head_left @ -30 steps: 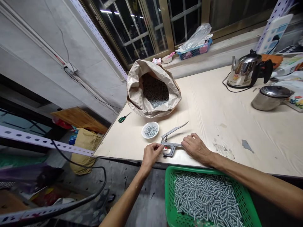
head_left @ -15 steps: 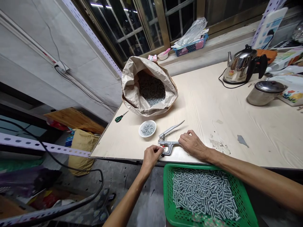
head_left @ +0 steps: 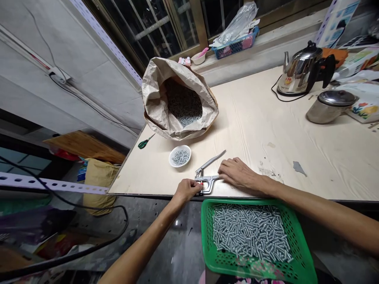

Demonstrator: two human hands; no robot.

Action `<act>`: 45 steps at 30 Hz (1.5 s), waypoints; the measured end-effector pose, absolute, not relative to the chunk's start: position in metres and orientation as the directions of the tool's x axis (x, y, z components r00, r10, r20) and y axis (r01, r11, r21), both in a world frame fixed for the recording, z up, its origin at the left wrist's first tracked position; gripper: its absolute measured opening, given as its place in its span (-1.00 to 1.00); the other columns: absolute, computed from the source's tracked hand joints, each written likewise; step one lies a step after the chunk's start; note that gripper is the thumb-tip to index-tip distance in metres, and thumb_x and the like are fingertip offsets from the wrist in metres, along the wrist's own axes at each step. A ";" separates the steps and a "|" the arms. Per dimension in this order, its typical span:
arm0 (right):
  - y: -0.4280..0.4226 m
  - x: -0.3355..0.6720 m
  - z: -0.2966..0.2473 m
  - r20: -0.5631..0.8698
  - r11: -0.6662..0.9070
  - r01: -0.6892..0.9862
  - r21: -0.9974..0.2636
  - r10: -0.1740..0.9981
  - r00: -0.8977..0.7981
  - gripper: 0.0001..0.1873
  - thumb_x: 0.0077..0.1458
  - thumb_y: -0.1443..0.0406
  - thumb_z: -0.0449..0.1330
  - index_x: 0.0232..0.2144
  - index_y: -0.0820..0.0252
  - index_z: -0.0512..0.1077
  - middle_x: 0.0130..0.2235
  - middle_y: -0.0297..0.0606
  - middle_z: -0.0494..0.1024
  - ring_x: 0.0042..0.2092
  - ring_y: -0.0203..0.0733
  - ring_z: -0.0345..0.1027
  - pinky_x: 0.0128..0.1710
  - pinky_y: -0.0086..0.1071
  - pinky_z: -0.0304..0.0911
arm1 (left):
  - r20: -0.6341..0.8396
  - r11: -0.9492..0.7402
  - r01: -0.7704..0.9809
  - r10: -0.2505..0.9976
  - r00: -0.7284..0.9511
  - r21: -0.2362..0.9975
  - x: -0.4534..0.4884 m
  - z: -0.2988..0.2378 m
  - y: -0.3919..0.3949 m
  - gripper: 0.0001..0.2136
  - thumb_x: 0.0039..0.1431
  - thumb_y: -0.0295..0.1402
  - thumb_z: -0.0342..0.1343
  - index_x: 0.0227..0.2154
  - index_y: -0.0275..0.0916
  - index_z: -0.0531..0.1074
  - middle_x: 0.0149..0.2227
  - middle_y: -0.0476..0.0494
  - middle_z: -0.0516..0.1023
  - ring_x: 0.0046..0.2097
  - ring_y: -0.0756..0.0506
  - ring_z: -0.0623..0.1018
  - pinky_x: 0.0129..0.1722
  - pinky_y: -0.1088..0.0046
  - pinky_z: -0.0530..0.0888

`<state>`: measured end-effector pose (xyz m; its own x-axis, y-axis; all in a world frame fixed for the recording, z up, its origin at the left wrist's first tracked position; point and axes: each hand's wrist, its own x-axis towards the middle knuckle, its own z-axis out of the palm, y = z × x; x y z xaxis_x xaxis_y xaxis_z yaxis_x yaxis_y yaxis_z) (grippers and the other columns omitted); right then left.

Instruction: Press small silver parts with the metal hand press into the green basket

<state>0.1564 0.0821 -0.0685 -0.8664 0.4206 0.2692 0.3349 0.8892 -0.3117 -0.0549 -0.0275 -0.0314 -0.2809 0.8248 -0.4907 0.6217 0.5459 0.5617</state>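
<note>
A grey metal hand press [head_left: 207, 173] with a long raised lever lies on the pale wooden table [head_left: 266, 130] near its front edge. My left hand [head_left: 186, 190] is pinched at the tool's jaw end, on something too small to make out. My right hand [head_left: 235, 172] rests on the tool's lower handle, fingers curled over it. A small white bowl of metal parts [head_left: 179, 155] sits just behind the tool. A green plastic basket [head_left: 299, 260] full of small silver cylinders is below the table edge, under my right forearm.
An open paper sack of dark metal parts [head_left: 177, 102] stands at the table's back left, with green-handled scissors [head_left: 145, 142] beside it. A steel kettle [head_left: 299, 69] and a lidded steel pot [head_left: 330, 105] are at the far right. A black cable [head_left: 89, 205] runs on the left.
The view has shifted, so everything sits further left and lower. My left hand has stayed pinched at the tool's jaw, and my right hand has kept its place on the handle.
</note>
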 end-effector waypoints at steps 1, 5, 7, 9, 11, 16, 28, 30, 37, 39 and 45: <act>0.088 0.153 -0.066 0.274 0.883 0.347 -0.316 0.435 -0.858 -0.82 0.26 0.25 -0.01 -0.18 0.15 0.36 -0.18 -0.23 0.43 -0.21 -0.15 0.16 -0.26 -0.30 -0.06 | -0.484 0.544 0.630 0.826 -0.288 0.554 -0.053 -0.031 -0.027 -0.67 -0.20 -0.09 0.09 -0.71 -0.30 0.35 -0.70 0.07 0.19 -0.57 0.06 0.17 -0.54 0.51 0.05; 0.111 0.135 -0.059 0.304 0.876 0.415 -0.243 0.476 -0.825 -0.80 0.18 0.35 0.08 -0.12 0.11 0.37 -0.19 -0.21 0.44 -0.17 -0.09 0.13 -0.27 -0.27 -0.07 | -0.448 0.545 0.631 0.832 -0.327 0.552 -0.050 -0.031 -0.030 -0.70 -0.19 -0.11 0.08 -0.70 -0.29 0.37 -0.71 0.06 0.22 -0.57 0.05 0.22 -0.54 0.51 0.08; 0.118 0.128 -0.058 0.283 0.879 0.417 -0.233 0.471 -0.835 -0.83 0.16 0.31 0.12 -0.17 0.12 0.40 -0.23 -0.21 0.45 -0.16 -0.07 0.13 -0.24 -0.25 -0.05 | -0.424 0.549 0.622 0.833 -0.354 0.559 -0.050 -0.032 -0.032 -0.70 -0.18 -0.11 0.09 -0.69 -0.29 0.39 -0.71 0.05 0.25 -0.57 0.03 0.26 -0.54 0.51 0.11; 0.120 0.127 -0.060 0.263 0.884 0.395 -0.252 0.455 -0.851 -0.76 0.14 0.20 0.15 -0.14 0.14 0.40 -0.21 -0.18 0.45 -0.14 -0.06 0.16 -0.18 -0.21 -0.01 | -0.405 0.555 0.610 0.831 -0.381 0.566 -0.050 -0.033 -0.035 -0.70 -0.18 -0.11 0.09 -0.68 -0.29 0.41 -0.70 0.03 0.30 -0.56 0.02 0.30 -0.55 0.52 0.13; 0.119 0.130 -0.065 0.255 0.890 0.354 -0.288 0.427 -0.867 -0.49 0.07 0.00 0.17 -0.03 0.19 0.34 -0.12 -0.10 0.43 -0.10 -0.02 0.18 -0.12 -0.17 0.04 | -0.392 0.554 0.601 0.832 -0.392 0.576 -0.050 -0.035 -0.037 -0.70 -0.16 -0.12 0.09 -0.67 -0.29 0.43 -0.68 0.01 0.35 -0.55 0.01 0.34 -0.55 0.52 0.15; 0.117 0.144 -0.075 0.241 0.905 0.254 -0.342 0.346 -0.907 0.03 -0.21 -0.25 0.21 0.16 0.27 0.16 0.12 0.09 0.27 0.09 0.15 0.10 0.02 -0.05 0.05 | -0.378 0.542 0.610 0.840 -0.389 0.578 -0.051 -0.037 -0.039 -0.73 -0.13 -0.17 0.09 -0.64 -0.30 0.46 -0.65 -0.02 0.41 -0.52 -0.02 0.38 -0.53 0.51 0.20; 0.100 0.147 -0.060 0.236 0.891 0.361 -0.276 0.427 -0.873 -0.31 -0.23 -0.05 0.37 -0.14 0.26 0.35 -0.19 -0.09 0.40 -0.20 -0.03 0.18 -0.24 -0.22 0.16 | -0.389 0.548 0.619 0.836 -0.387 0.562 -0.051 -0.036 -0.038 -0.72 -0.08 -0.15 0.10 -0.64 -0.30 0.43 -0.64 -0.01 0.40 -0.49 -0.04 0.40 -0.50 0.50 0.21; 0.097 0.148 -0.061 0.232 0.884 0.364 -0.292 0.434 -0.870 -0.42 -0.18 0.01 0.37 -0.19 0.24 0.36 -0.20 -0.11 0.39 -0.21 -0.05 0.18 -0.28 -0.25 0.16 | -0.403 0.543 0.638 0.838 -0.367 0.546 -0.052 -0.036 -0.040 -0.71 -0.04 -0.15 0.10 -0.62 -0.30 0.44 -0.62 -0.03 0.42 -0.48 -0.04 0.41 -0.48 0.49 0.24; 0.085 0.149 -0.064 0.267 0.868 0.372 -0.328 0.463 -0.845 -0.66 -0.04 0.19 0.33 -0.26 0.22 0.34 -0.24 -0.17 0.38 -0.21 -0.11 0.18 -0.29 -0.28 0.14 | 0.107 0.077 0.925 0.986 -0.125 0.371 -0.031 -0.034 -0.034 -0.64 0.09 -0.22 0.11 -0.07 -0.27 0.38 -0.04 -0.28 0.44 0.00 -0.21 0.41 -0.05 0.21 0.38; 0.085 0.148 -0.063 0.249 0.867 0.387 -0.314 0.469 -0.847 -0.62 -0.06 0.18 0.34 -0.23 0.23 0.34 -0.25 -0.17 0.38 -0.21 -0.09 0.19 -0.28 -0.27 0.15 | 0.104 -0.072 0.946 0.994 0.041 0.316 -0.024 -0.034 -0.020 -0.51 0.07 -0.24 0.15 0.08 -0.23 0.25 0.12 -0.28 0.33 0.13 -0.24 0.31 0.07 0.14 0.31; 0.088 0.159 -0.053 0.148 0.855 0.435 -0.281 0.487 -0.861 -0.49 -0.14 0.13 0.36 -0.18 0.27 0.35 -0.22 -0.11 0.40 -0.21 -0.07 0.20 -0.28 -0.25 0.17 | -0.134 -0.212 0.960 0.962 0.239 0.185 -0.016 -0.023 0.012 -0.56 0.08 -0.26 0.15 0.01 -0.29 0.30 -0.04 -0.28 0.44 -0.01 -0.23 0.38 -0.02 0.20 0.36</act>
<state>0.1589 0.0883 -0.0526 -0.8609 0.4868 0.1481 0.4352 0.8553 -0.2811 -0.0162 0.0121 -0.0230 0.2386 0.9618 -0.1340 0.9596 -0.2123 0.1848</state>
